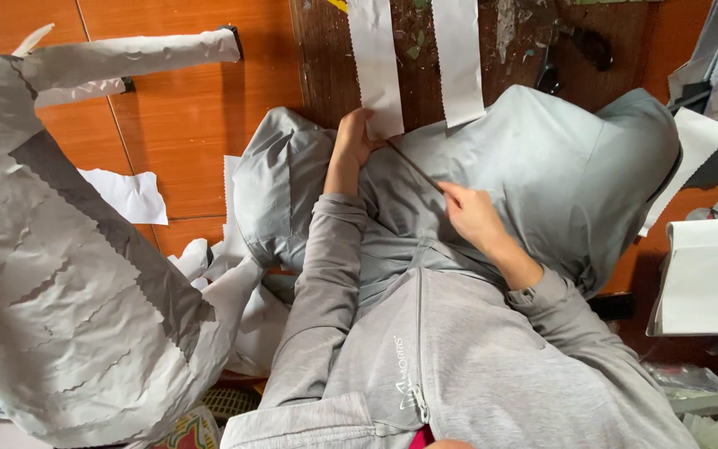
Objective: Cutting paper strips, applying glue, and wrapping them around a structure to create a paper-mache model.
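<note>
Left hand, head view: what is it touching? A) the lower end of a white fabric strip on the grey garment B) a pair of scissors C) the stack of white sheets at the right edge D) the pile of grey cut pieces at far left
A: the left hand pinches the lower end of the white fabric strip where it meets the grey garment, while the right hand holds a thin stick nearby.
</note>
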